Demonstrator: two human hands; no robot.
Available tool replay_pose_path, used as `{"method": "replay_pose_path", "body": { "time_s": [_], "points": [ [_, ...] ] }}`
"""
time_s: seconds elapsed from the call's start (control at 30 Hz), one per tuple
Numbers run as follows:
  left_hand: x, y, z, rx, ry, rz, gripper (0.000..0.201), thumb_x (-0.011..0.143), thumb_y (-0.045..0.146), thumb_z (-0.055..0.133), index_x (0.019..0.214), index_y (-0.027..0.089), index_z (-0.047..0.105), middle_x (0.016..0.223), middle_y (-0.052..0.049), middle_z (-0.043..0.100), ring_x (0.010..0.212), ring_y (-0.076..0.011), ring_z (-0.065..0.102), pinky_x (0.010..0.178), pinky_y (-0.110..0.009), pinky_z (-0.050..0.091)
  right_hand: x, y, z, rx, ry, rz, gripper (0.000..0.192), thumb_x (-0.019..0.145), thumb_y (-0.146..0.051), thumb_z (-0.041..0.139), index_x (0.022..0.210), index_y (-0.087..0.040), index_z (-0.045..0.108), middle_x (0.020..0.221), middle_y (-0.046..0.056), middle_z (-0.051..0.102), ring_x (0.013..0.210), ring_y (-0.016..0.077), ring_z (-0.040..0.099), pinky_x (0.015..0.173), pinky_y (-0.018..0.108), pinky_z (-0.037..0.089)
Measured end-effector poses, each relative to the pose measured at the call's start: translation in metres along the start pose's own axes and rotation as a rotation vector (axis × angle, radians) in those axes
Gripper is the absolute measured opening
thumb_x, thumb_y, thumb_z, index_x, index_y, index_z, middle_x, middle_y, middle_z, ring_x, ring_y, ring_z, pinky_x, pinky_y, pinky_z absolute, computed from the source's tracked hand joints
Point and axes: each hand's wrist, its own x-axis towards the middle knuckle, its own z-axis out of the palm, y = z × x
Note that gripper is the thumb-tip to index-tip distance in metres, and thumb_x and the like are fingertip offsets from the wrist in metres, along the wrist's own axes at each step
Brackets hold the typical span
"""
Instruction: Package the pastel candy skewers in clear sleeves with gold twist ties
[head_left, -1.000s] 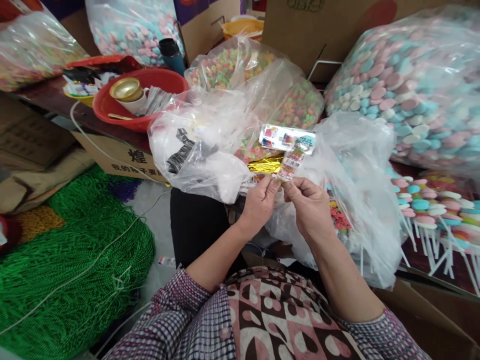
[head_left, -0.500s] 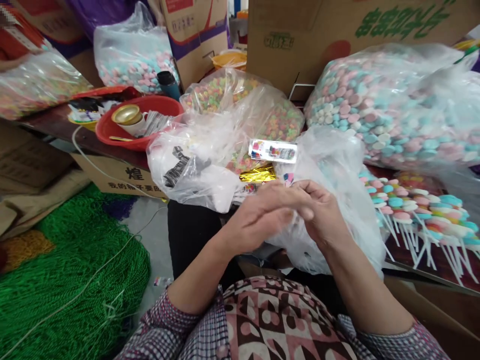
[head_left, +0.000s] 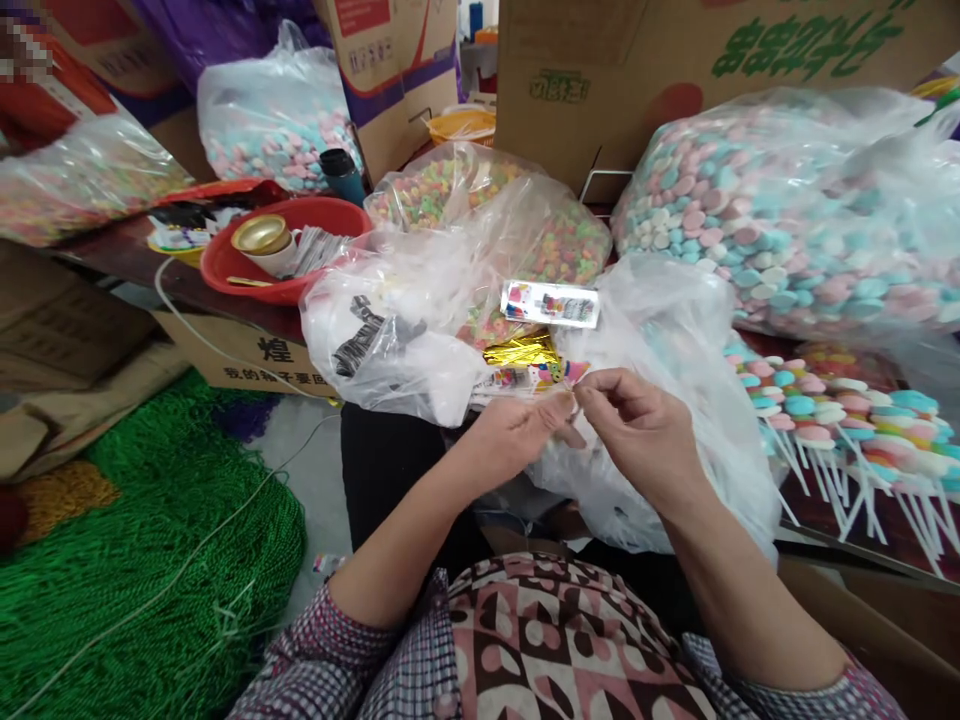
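Pink-printed packet (head_left: pixel 574 371) just beyond fingertips, over middle of surface's (head_left: pixel 112 258) near edge; mostly hidden, long axis I cannot tell. Left hand (head_left: pixel 516 432) and right hand (head_left: pixel 643 430) both pinched narrow on its near end, neither clearly nearer. Gold ties (head_left: pixel 523 350) just past left fingertips. Silver-white packet (head_left: pixel 550 304) farther, lying left to right. Lollipops (head_left: pixel 832 410) along surface's right end.

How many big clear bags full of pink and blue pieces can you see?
2: one bag at the back left, behind the dark-lidded bottle, and a larger bag at the right, in front of a cardboard box. More may be hidden.
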Motion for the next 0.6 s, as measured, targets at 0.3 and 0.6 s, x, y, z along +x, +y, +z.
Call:
{"method": "replay_pose_path", "body": {
  "time_s": [0.3, 0.6],
  "points": [
    [0.002, -0.008, 0.023, 0.066, -0.12, 0.249, 0.024, 0.087, 0.028, 0.062, 0.109, 0.019, 0.069, 0.073, 0.004, 0.063, 0.055, -0.0059, 0.048, 0.053, -0.021, 0.036, -0.035, 0.026, -0.016, 0.495, -0.132, 0.346, 0.016, 0.073, -0.039, 0.076, 0.075, -0.023, 0.071, 0.089, 0.004, 0.074, 0.079, 0.0205, 0.066, 0.072, 0.032, 0.054],
    [0.015, -0.032, 0.096, 1.159, -0.465, 0.774, 0.05, 0.1, 0.019, 0.035, 0.148, 0.033, 0.044, 0.082, 0.002, 0.069, 0.07, -0.0122, 0.063, 0.059, -0.026, 0.042, -0.101, 0.058, -0.088, 0.618, -0.028, 0.705, 0.03, 0.049, -0.042, 0.089, 0.068, -0.027, 0.071, 0.101, 0.01, 0.073, 0.095, 0.0303, 0.068, 0.079, 0.037, 0.056]
  ]
}}
